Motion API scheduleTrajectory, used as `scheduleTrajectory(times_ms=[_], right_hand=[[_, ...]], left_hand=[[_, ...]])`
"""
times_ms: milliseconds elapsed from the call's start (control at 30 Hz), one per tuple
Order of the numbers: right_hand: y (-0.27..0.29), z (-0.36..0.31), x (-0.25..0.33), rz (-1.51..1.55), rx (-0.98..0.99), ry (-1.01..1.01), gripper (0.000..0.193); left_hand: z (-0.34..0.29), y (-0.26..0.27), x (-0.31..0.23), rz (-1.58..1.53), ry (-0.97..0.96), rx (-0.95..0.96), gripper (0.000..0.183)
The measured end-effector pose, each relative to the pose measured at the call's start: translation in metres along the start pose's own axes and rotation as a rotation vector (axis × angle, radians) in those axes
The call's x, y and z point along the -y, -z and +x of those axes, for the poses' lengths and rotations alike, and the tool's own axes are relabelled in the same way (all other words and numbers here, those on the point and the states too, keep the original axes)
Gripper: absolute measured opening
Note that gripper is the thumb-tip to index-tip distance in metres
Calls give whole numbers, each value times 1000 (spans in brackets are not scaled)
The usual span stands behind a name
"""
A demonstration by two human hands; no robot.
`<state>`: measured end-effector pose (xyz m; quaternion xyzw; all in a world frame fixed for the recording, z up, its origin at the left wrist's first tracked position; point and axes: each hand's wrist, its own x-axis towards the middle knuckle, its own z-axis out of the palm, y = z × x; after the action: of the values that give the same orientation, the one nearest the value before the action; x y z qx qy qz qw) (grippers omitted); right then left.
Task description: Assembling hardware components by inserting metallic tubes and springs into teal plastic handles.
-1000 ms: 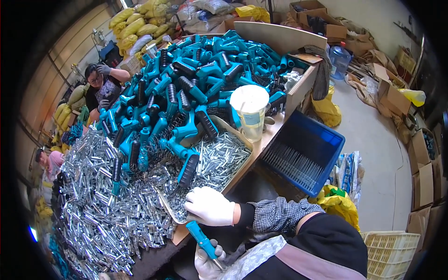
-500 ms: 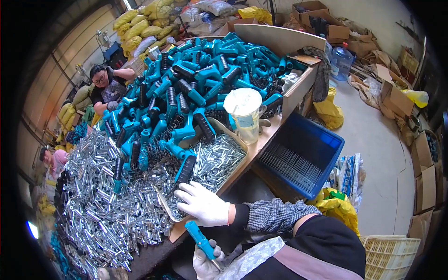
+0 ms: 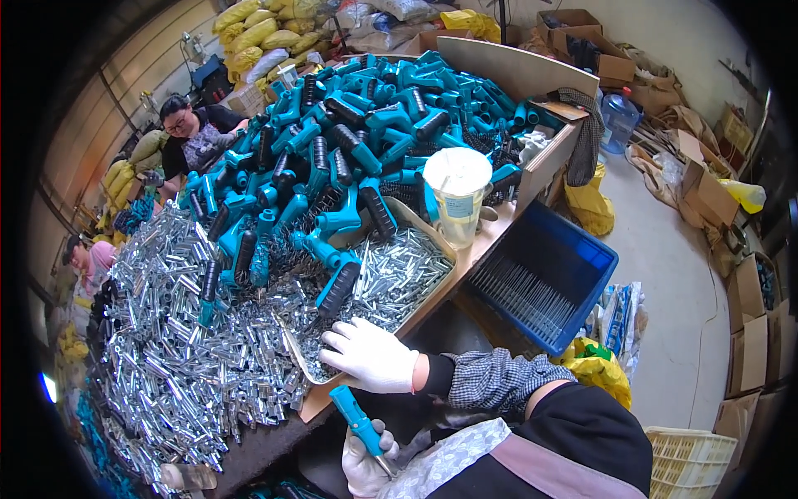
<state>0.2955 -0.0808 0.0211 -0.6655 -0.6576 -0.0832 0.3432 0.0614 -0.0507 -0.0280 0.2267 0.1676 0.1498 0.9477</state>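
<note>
My left hand (image 3: 362, 467), in a white glove with grey fingertips, is closed round a teal plastic tube (image 3: 356, 420) with a metal shaft at its lower end. The tube stands tilted near my apron. My right hand (image 3: 372, 358), also white-gloved, reaches over the near corner of a shallow tray (image 3: 428, 306). Its fingers are apart and slightly bent, with the tips low among small dark metal pieces (image 3: 314, 337); nothing shows in them. Silvery pins (image 3: 403, 266) fill the tray's far part. A teal handle with a black ribbed grip (image 3: 339, 289) lies just beyond my fingers.
Teal and black tool housings (image 3: 366, 125) heap across the table, with loose metal parts (image 3: 183, 374) at left. A lidded plastic cup (image 3: 457, 200) stands by the right edge. A blue crate (image 3: 573, 249) holds thin rods. Two people (image 3: 187, 137) sit across at left.
My right fingers have bent a little lower into the tray's corner. My left hand keeps the teal tube. The nearer co-worker has lowered a raised arm, and the view has shifted slightly.
</note>
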Motion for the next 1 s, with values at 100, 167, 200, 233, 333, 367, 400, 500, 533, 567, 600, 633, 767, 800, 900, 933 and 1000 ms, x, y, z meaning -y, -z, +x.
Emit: scheduleTrajectory(times_ms=[100, 167, 200, 233, 333, 367, 400, 500, 533, 567, 600, 633, 767, 800, 900, 933, 1000], right_hand=[[-1, 6, 1, 40, 4, 4, 50], [6, 10, 4, 57, 14, -2, 46], [6, 11, 4, 41, 7, -7, 43], [8, 10, 1, 7, -44, 30, 42], [13, 16, 12, -35, 14, -12, 44], [10, 16, 10, -40, 0, -11, 48], [7, 15, 12, -84, -7, -7, 52], [3, 17, 19, -116, 10, -14, 54], [3, 17, 23, -131, -1, -12, 55], [3, 16, 23, -138, 8, -15, 56], [3, 16, 23, -144, 12, -18, 56], [2, 16, 23, -154, 19, -19, 56], [0, 15, 21, -201, 24, -10, 59], [-1, 15, 20, -208, 26, -13, 59], [-1, 18, 21, -192, 30, -24, 60], [-1, 19, 22, -200, 27, -32, 60], [-1, 19, 23, -216, 11, -25, 60]], left_hand=[[1, 4, -4, -44, -29, -39, 56], [2, 3, -6, -46, -27, -45, 53], [5, 7, -6, -50, -12, -21, 54], [6, 7, -6, -27, 1, -34, 55], [8, 10, -8, -104, 27, 51, 59], [7, 14, -8, -99, 30, 66, 63], [4, 8, -11, -73, 30, 2, 61], [-3, 18, -11, -86, -16, 68, 68], [-8, 17, -12, -97, -26, 71, 67], [-9, 17, -14, -109, -23, 79, 67], [-9, 20, -13, -124, -22, 84, 66], [-10, 23, -15, -126, -42, 79, 66], [-14, 31, -15, -170, -36, 88, 62], [-17, 31, -17, -160, -51, 60, 61], [-22, 37, -20, -136, -84, 33, 59], [-24, 39, -21, -147, -114, 17, 58], [-27, 36, -27, -183, -124, -45, 49]])
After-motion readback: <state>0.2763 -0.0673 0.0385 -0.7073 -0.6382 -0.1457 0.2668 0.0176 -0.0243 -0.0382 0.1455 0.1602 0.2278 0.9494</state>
